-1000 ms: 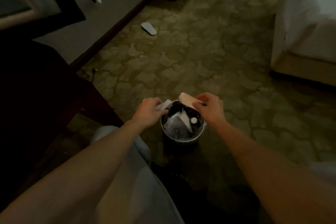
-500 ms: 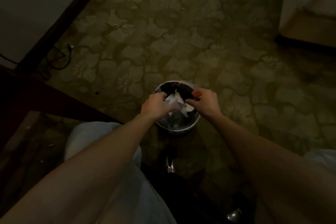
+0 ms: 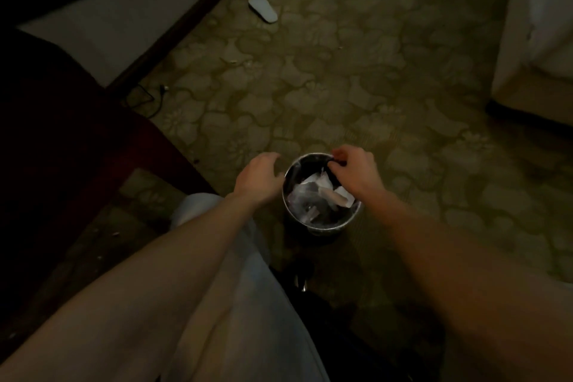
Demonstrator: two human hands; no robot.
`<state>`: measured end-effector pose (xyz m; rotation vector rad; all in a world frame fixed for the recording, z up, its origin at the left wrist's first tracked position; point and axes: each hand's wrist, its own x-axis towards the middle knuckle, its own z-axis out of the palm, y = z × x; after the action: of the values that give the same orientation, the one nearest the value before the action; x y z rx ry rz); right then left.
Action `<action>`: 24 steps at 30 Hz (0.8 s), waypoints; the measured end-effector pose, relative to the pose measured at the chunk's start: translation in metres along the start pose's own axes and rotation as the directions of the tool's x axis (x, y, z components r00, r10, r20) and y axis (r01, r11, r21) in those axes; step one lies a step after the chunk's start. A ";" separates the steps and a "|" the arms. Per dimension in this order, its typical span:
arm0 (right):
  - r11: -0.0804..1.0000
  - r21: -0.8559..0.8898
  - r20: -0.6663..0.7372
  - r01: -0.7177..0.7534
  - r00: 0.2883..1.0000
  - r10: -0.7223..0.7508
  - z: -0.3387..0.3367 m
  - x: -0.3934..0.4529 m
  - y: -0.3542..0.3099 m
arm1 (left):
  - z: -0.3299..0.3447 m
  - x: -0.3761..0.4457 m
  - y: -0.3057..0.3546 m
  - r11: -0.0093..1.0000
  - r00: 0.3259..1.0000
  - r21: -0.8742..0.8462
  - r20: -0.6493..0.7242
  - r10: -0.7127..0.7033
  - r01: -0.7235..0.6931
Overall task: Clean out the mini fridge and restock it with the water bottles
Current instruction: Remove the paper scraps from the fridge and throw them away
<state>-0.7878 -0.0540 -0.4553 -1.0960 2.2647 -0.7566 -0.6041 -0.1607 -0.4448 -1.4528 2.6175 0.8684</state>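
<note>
1. The fingers [image 3: 339, 154] of the right hand [image 3: 356, 172] are curled, their tips pinching the dark bin liner [image 3: 327, 161] at the far rim of the bin, about 1 o'clock on its circle.
2. The left hand [image 3: 259, 180] hangs just beside the bin at its 9 o'clock side, fingers loosely curled and holding nothing; whether it touches the rim I cannot tell.
3. The small round metal bin [image 3: 322, 226] stands on the patterned carpet [image 3: 341, 71], near the middle of the view, between the two forearms.
4. Inside it lie crumpled white papers and wrappers [image 3: 313, 187], piled toward the right and centre.
5. Neither the mini fridge nor any water bottle is in view.
6. A pale slipper [image 3: 263, 9] lies on the carpet at 11 o'clock from the bin, well apart from it, near the dark skirting board.
7. A black cable [image 3: 152, 99] curls on the floor at 10 o'clock, beside dark wooden furniture [image 3: 62, 133].
8. A white-draped bed [image 3: 539, 25] edge fills the 2 o'clock corner.
</note>
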 end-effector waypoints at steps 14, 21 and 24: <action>0.865 -0.186 0.026 0.466 0.882 -0.470 -0.008 -0.087 -0.194 | -0.137 -0.147 -0.020 0.999 0.945 0.048 -0.325 0.022 -0.007; 0.763 -0.097 0.006 0.639 0.767 -0.641 0.002 -0.138 -0.285 | -0.197 -0.240 -0.035 0.984 0.871 0.175 -0.480 0.101 -0.018; 0.702 -0.073 0.014 0.708 0.705 -0.710 0.011 -0.161 -0.330 | -0.230 -0.276 -0.053 0.963 0.833 0.265 -0.542 0.112 0.043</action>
<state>-0.5178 -0.0969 -0.2099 -2.0605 1.8436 -0.9636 -0.3514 -0.0789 -0.1972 -1.7897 2.9955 0.0599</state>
